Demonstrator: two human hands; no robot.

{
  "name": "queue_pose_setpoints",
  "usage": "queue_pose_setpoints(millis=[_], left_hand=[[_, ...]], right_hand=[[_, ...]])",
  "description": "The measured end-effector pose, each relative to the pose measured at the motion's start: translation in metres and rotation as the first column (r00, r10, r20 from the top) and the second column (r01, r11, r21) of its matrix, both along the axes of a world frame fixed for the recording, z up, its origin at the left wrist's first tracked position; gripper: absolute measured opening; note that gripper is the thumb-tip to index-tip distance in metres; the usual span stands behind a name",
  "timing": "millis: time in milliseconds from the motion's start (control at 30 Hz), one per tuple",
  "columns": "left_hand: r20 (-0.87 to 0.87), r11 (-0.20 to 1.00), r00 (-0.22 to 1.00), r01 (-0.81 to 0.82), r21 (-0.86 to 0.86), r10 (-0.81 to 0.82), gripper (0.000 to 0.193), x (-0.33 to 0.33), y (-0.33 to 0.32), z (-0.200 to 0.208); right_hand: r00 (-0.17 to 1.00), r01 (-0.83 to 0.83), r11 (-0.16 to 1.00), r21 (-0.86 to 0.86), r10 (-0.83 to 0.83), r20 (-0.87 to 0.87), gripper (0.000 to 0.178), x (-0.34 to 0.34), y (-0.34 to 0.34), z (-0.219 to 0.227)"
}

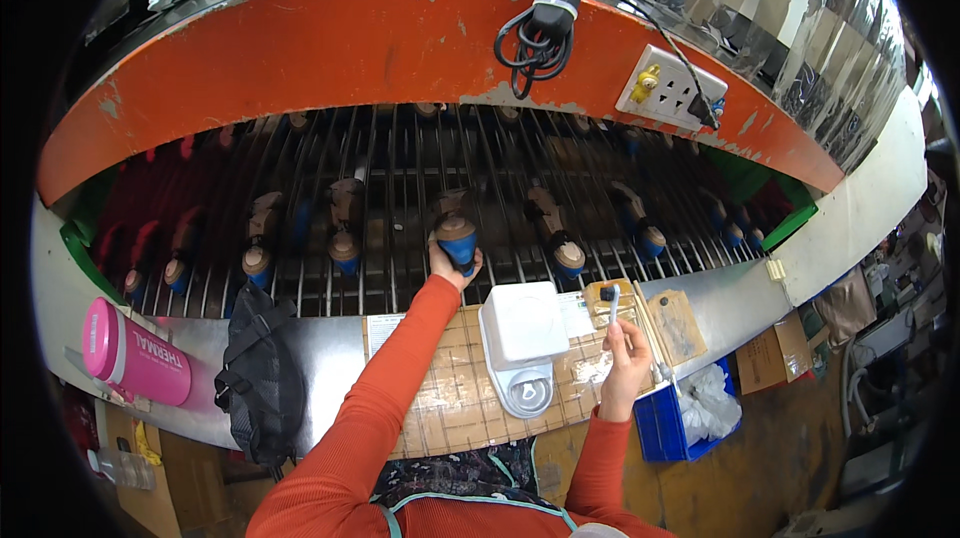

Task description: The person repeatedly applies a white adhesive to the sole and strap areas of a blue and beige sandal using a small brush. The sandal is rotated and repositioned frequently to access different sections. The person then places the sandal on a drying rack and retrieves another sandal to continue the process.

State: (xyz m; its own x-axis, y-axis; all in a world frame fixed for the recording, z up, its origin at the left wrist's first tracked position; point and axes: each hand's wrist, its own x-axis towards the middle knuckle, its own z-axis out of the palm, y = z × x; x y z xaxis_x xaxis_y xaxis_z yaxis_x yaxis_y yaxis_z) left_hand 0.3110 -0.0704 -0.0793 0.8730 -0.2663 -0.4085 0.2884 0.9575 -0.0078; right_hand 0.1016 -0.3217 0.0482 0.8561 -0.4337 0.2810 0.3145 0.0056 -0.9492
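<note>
A: And there was the left hand (452, 272), fingers curled around the blue end of a shoe-shaped piece (457, 236), right at the front of the metal rails (395, 273)! Was it lifted clear?

B: Couldn't tell from above. Over on the right, what a neat pinch: the right hand (627, 356) had thumb and fingertips on the pale handle of a small brush (613, 308), dark bristles up, well apart from the piece.

A: So what did good handling call for, in your judgement?

B: A steady left grip low on the blue, fingers off the tan face; a light right pinch, so the bristles could glide rather than scrub. Thin, even strokes would have suited that curve, with the forearm kept off the rails.

A: And any writing out there?

B: Plenty! Big white lettering ran along the pink bottle (150, 363) at far left, easily legible. A printed sheet (383, 330) lay at the near edge of the rails, its lines too small to read.

A: The white container (524, 323)?

B: Just beside the brush hand's side of the bench, and no label that I could make out!
</note>
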Motion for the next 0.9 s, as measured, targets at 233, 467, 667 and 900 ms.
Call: queue_pose_setpoints(millis=[233,467,667,900], left_hand=[[-0.348,0.996,0.934,-0.059,0.068,0.079,0.072,-0.004,-0.037,0.014],[-0.239,0.962,0.932,-0.258,0.090,0.272,0.092,-0.009,-0.022,0.017],[-0.260,0.976,0.959,-0.154,-0.153,0.110,0.099,-0.048,0.013,0.041],[0.179,0.962,0.984,-0.066,0.266,0.018,0.079,-0.131,0.055,0.076]], right_hand=[[0.974,-0.177,0.890,-0.419,0.096,-0.208,0.040,0.087,-0.023,0.007],[0.864,-0.393,0.234,-0.889,-0.238,-0.445,0.078,0.218,-0.011,-0.040],[0.842,-0.462,0.203,-0.863,-0.204,-0.499,0.085,0.253,-0.024,-0.060],[0.983,-0.116,0.841,-0.528,0.020,-0.183,0.061,0.240,-0.052,-0.008]])
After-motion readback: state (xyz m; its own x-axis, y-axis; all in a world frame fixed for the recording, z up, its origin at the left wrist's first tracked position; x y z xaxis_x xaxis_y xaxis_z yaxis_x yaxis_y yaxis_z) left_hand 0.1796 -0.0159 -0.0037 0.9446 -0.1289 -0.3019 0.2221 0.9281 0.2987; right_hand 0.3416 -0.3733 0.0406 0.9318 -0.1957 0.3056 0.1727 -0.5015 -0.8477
